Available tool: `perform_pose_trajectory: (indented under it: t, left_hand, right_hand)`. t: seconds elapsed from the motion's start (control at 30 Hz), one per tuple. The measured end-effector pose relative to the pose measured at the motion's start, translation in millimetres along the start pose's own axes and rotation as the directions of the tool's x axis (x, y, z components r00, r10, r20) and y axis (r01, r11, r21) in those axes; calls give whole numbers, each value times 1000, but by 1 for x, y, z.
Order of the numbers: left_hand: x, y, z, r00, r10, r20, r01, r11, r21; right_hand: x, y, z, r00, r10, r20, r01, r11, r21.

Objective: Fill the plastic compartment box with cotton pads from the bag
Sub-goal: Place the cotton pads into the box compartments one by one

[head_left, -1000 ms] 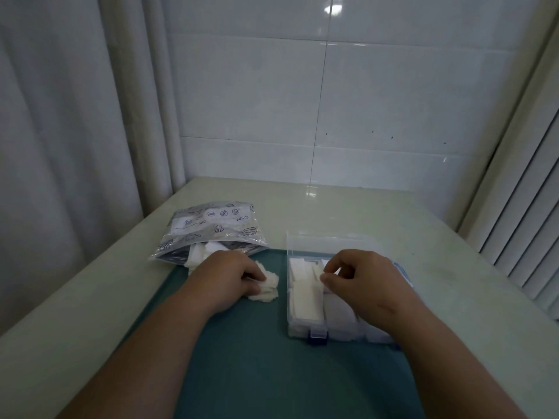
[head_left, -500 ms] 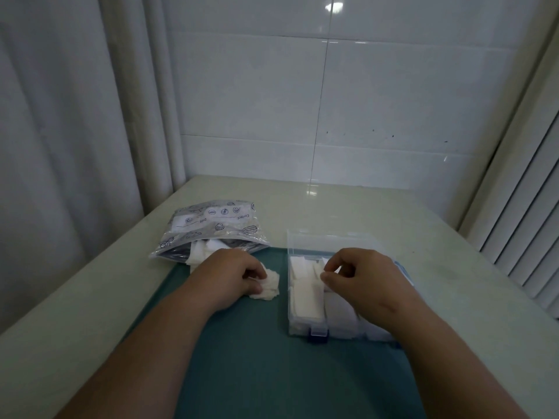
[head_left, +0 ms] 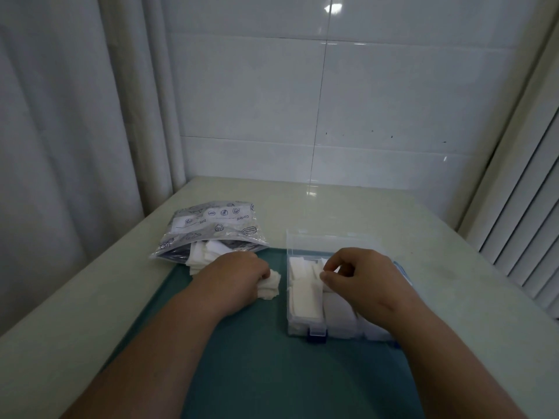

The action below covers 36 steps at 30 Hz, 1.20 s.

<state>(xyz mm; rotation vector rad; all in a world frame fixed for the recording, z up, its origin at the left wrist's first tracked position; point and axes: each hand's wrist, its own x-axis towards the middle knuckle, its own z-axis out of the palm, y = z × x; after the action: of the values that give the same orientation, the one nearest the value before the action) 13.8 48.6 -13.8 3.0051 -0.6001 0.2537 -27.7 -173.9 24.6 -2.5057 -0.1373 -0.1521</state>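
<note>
A clear plastic compartment box [head_left: 305, 329] with a blue latch lies open on the teal mat, white cotton pads [head_left: 302, 294] filling its visible compartments. My right hand [head_left: 360, 282] hovers over the box, thumb and forefinger pinched at a pad's edge. My left hand [head_left: 233, 276] rests on the mat, closed around a small stack of cotton pads [head_left: 270, 285]. Behind it lies the printed zip bag [head_left: 211, 228], its mouth open toward me with more pads [head_left: 202, 252] spilling out.
The teal mat [head_left: 257, 358] covers the near part of a pale table [head_left: 332, 207]. A curtain hangs at the left, a tiled wall stands behind, and slatted blinds run along the right.
Almost nothing has moved. My left hand has shifted very slightly on its stack of pads; my right hand keeps its pinch over the box.
</note>
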Motion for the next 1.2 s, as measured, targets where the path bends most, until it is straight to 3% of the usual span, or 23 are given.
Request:
perform_pose_trajectory:
  t: [0.4,0.6,0.67,0.8,0.93,0.97,1.0,1.13,1.2]
  left_hand:
    - [2,-7,14,995,-35,-96,25,994,-102]
    - [2,2,0,922,-151,-356,68,969,-236]
    - [0,5,-5,874,-298,-384,123,900,-418]
    - [1,1,-8,800,-515,-309,193,708,-680]
    - [3,0,-3,810,-585,-46,231,389,-892]
    - [3,2,-2,820,-572,8,252,349,-903]
    - [3,3,0,827,-562,27,285,378,-881]
    - [3,10,6,879,-476,15,426,771,-473]
    - [4,14,9,884,-464,59,455,823,-341]
  right_hand:
    - [1,-1,0,1000,5,4,-5,1000,-5]
    - [-1,-1,-1,1000,4,3,-4,1000,-9]
    - [-1,-1,-1,1000,3,6,-3,1000,-8]
    - [0,-2,0,1000,3,11,-3,1000,-16]
    - [-1,-2,1,1000,-3,9,3,1000,-22]
    - [-1,-2,1,1000,-4,10,4,1000,-23]
    - [-1,-2,1,1000,-5,10,5,1000,-25]
    - [0,-1,2,1000,-2,18,3,1000,-19]
    - [0,-1,2,1000,0,17,1,1000,-16]
